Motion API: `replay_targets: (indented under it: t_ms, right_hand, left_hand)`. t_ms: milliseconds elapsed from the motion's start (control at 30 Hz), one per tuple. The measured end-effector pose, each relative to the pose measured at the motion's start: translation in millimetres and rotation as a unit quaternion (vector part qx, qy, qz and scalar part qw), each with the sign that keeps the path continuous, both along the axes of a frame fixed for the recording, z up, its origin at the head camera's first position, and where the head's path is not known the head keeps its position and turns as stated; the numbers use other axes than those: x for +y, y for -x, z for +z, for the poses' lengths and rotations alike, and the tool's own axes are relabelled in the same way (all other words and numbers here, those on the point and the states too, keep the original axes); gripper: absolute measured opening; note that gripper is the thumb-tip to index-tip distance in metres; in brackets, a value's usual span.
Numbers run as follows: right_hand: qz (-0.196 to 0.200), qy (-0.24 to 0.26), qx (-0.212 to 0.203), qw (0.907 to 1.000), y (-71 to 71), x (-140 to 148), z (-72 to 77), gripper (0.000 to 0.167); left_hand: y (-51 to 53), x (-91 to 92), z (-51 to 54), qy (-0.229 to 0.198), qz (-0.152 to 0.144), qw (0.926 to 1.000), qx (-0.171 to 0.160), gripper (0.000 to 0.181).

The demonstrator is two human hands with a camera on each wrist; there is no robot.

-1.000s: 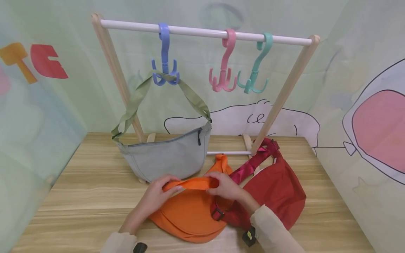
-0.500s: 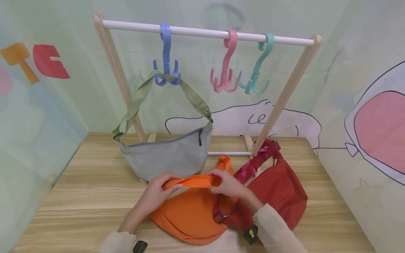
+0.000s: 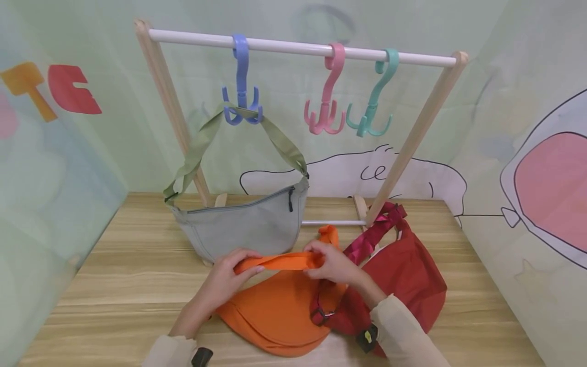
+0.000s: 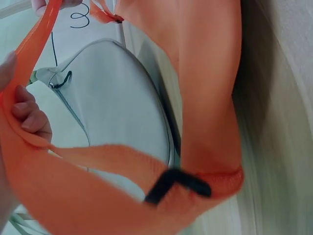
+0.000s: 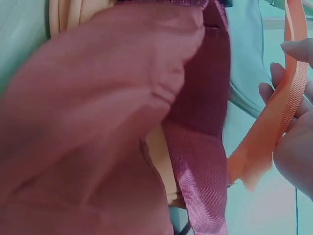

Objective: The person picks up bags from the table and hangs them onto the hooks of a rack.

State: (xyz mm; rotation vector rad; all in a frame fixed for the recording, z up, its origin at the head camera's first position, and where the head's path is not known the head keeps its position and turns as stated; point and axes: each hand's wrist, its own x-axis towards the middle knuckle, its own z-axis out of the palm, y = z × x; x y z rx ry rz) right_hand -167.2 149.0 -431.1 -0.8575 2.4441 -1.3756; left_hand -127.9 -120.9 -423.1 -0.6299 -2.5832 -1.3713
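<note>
On the wood-grain bench, a curved orange fabric bag is laid, its right end crossed by a dark-red buckled strap. Beyond, its broad orange webbing strap is pinched by the left hand and the right hand; its span is best held level, untwisted and clear of that buckle.

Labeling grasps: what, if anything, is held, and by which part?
The orange bag, by its strap: the left hand and right hand grip it apart, a stretch of strap between them.
</note>
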Motion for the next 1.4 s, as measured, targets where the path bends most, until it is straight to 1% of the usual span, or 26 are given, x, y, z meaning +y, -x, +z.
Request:
replay_targets:
  t_ms: [133,233,300,433,533,633,733,900,1033,1233,1400]
  right_hand:
    - [-0.006,0.003,-0.014,0.9999,-6.5,0,19.2,0.028]
    - [-0.004,0.001,-0.018,0.9998,-11.6,-1,33.7,0.026]
    - [0.003,0.006,-0.014,0.9999,-11.1,0,33.8,0.025]
    - [0.0,0.006,-0.011,0.9999,-3.2,6,18.3,0.027]
    - [-0.008,-0.011,-0.002,0.9999,3.3,11,9.1,0.027]
    - [-0.006,-0.023,0.017,0.9996,5.6,14,10.9,0.027]
    - [-0.002,-0.02,0.024,0.9995,6.9,16,14.3,0.027]
    - [0.0,-0.013,0.03,0.9995,7.9,18,19.1,0.029]
    - [-0.004,-0.019,0.02,0.9996,8.6,21,21.6,0.031]
    - [-0.008,-0.022,0.006,0.9997,10.9,25,23.4,0.031]
    - [-0.018,-0.023,-0.011,0.9995,12.9,28,25.5,0.031]
  left_hand:
    - [-0.4,-1.5,4.2,-0.005,0.006,1.0,0.002,0.017]
    - [0.0,-1.9,5.3,-0.001,0.005,1.0,0.003,0.017]
    - [0.5,-2.0,5.2,0.0,0.003,1.0,0.002,0.017]
    - [2.0,-2.8,4.7,-0.009,-0.006,0.9999,0.005,0.017]
    - [2.6,-3.5,5.6,-0.017,-0.01,0.9997,0.012,0.018]
    - [2.6,-4.1,6.9,-0.024,-0.01,0.9996,0.014,0.018]
    - [2.1,-4.3,8.3,-0.028,-0.009,0.9994,0.018,0.017]
    - [2.4,-4.7,9.2,-0.025,-0.007,0.9988,0.041,0.015]
    - [3.2,-5.1,9.3,-0.029,-0.006,0.998,0.055,0.015]
    - [4.5,-6.2,8.8,-0.035,-0.006,0.9976,0.059,0.015]
    - [4.7,-7.3,10.4,-0.032,-0.004,0.9977,0.06,0.015]
